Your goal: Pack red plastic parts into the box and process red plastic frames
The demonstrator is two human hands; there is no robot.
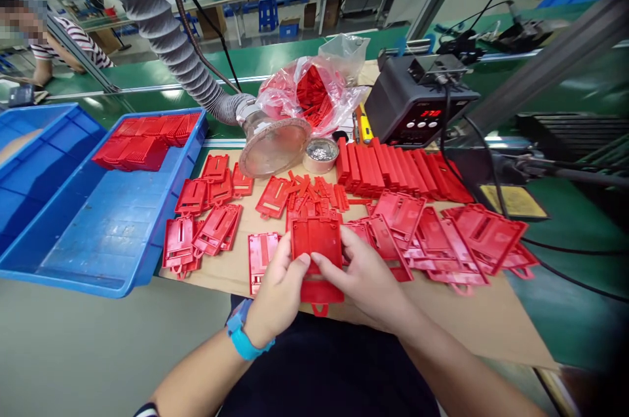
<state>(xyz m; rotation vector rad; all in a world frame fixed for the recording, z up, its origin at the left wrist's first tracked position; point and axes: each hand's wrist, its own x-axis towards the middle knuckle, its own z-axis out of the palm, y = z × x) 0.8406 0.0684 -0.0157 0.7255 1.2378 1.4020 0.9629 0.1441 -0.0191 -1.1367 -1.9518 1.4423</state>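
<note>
Between my two hands is a flat red plastic panel (pixel 317 237) with a small loop at its near end. My left hand (pixel 280 286) grips its left edge, thumb lying on the face. On the opposite edge, my right hand (pixel 366 276) holds it the same way, its thumb tip close to the left one. Small red strips (pixel 319 191) lie in a heap just beyond the panel. Loose red panels (pixel 216 227) are scattered to the left, and more overlapping panels (pixel 432 240) spread to the right. A row of red blocks (pixel 393 168) stands behind those.
A blue bin (pixel 98 227) at left holds stacked red panels. A fume duct hood (pixel 275 145) hangs over the cardboard (pixel 481 318), near a round tin (pixel 322 153). A soldering station (pixel 420 102) and an open bag of red parts (pixel 314 92) stand behind. Another person sits far left.
</note>
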